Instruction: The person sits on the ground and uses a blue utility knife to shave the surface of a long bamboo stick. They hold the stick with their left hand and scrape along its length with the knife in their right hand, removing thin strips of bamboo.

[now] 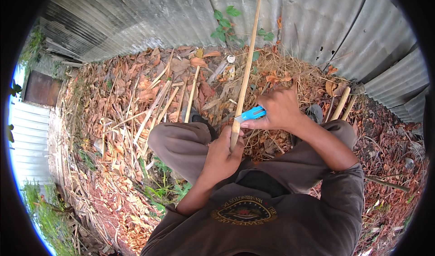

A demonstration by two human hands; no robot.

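A long, pale bamboo strip rises from my lap toward the metal fence. My left hand is closed around its near end, between my knees. In my right hand is a blue utility knife, gripped by its handle. Its blade lies against the strip just beyond my left fingers. The thumb of my right hand is close to the strip, below the knife; whether it touches the wood I cannot tell.
Corrugated metal sheets form a fence ahead. Cut bamboo pieces lie over dry leaves at the left. Two thicker poles stick out beyond my right knee. Green weeds grow beside my left leg.
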